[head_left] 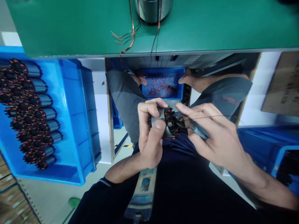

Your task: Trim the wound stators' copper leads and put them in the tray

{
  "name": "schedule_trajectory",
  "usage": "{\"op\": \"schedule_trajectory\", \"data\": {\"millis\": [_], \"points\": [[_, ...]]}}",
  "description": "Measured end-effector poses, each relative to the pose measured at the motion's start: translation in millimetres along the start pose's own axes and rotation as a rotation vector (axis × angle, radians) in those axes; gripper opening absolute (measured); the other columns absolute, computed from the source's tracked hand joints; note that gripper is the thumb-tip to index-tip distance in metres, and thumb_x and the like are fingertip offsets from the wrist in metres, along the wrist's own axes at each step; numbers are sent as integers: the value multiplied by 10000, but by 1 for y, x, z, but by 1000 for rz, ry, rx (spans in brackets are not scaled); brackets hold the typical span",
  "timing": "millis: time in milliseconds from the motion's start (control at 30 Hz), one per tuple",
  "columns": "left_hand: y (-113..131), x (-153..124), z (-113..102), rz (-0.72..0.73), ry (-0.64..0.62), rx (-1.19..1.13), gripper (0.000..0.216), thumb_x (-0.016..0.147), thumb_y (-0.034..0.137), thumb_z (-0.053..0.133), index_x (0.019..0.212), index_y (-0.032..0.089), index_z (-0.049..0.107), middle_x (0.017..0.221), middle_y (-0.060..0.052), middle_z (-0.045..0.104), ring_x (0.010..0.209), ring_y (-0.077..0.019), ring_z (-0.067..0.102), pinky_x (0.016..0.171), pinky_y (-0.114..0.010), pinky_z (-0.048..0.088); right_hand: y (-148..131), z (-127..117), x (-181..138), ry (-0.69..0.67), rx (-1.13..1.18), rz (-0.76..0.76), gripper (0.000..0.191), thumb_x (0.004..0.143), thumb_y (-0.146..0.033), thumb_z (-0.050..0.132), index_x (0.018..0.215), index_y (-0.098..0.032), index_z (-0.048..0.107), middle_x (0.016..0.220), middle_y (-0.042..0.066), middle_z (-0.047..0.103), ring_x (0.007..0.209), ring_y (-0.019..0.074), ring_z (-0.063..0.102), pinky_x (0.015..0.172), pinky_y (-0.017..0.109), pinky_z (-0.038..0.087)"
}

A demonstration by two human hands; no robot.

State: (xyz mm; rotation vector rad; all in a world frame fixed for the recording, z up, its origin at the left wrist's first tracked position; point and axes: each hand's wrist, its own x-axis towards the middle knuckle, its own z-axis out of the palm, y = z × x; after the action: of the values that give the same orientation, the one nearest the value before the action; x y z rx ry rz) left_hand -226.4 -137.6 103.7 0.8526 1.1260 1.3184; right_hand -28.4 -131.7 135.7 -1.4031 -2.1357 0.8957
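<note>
A motor stator (170, 122) with a steel body, black end insulation and copper windings is held over my lap. My left hand (151, 130) wraps around its steel side, thumb on the near face. At the wound end, my right hand (211, 132) grips wire cutters (199, 130) with a light blue handle. Their metal jaws reach in among the windings, and the tips are hard to make out. A thin copper wire runs from the stator across the right fingers towards the right.
A large blue crate (70, 124) at left holds many stacked stators (44, 115). Ahead, a green worktop (70, 28) carries a metal cylinder (153, 11) with loose copper wires. Below sits a blue bin (161, 87) with wire scraps. Another blue crate (254, 146) stands at right.
</note>
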Motion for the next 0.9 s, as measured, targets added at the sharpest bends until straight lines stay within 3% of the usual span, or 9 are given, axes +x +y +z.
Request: {"op": "schedule_trajectory", "data": {"millis": [233, 367, 467, 633, 767, 900], "points": [[-2, -1, -3, 57, -60, 54, 205, 1055, 477, 623, 1141, 321, 524, 1231, -69, 579, 1167, -266, 578, 1123, -578, 549, -5, -1, 1, 3, 7, -10, 727, 997, -119, 648, 1703, -292, 637, 1282, 92, 759, 1148, 301, 741, 1112, 513, 623], [-3, 0, -4, 90, -88, 113, 218, 1057, 507, 626, 1126, 334, 511, 1214, -64, 582, 1164, -268, 581, 1065, -550, 566, -6, -2, -1, 8, 99, -1, 698, 1005, -85, 650, 1664, -310, 682, 1157, 36, 798, 1009, 230, 781, 958, 356, 666], [-3, 1, -3, 123, -94, 116, 231, 1066, 530, 622, 1113, 342, 496, 1212, -60, 566, 1194, -269, 579, 1064, -533, 563, -6, -2, -2, 9, 163, 16, 697, 1013, -83, 650, 1673, -305, 677, 1150, 25, 810, 921, 197, 772, 878, 309, 665], [4, 0, 2, 23, -68, 60, 232, 1064, 527, 642, 1079, 333, 515, 1223, -57, 576, 1209, -270, 589, 1131, -561, 546, -6, -2, -2, 25, 64, 11, 743, 1016, -121, 669, 1722, -348, 632, 1129, 37, 793, 983, 226, 773, 947, 364, 687], [2, -3, 4, -22, -28, 20, 213, 1060, 486, 659, 1059, 320, 525, 1218, -51, 588, 1206, -241, 588, 1141, -507, 548, -4, -1, -2, 35, -1, 29, 686, 1026, -174, 674, 1680, -381, 681, 1083, 14, 812, 922, 217, 793, 907, 349, 708], [-8, 0, 1, -67, 1, -90, 210, 1050, 455, 689, 1075, 315, 535, 1233, -31, 597, 1165, -200, 604, 1081, -422, 586, 4, 5, 7, -17, 116, 56, 677, 1005, -168, 664, 1655, -348, 712, 1283, 15, 859, 1070, 235, 848, 1006, 355, 718]]}}
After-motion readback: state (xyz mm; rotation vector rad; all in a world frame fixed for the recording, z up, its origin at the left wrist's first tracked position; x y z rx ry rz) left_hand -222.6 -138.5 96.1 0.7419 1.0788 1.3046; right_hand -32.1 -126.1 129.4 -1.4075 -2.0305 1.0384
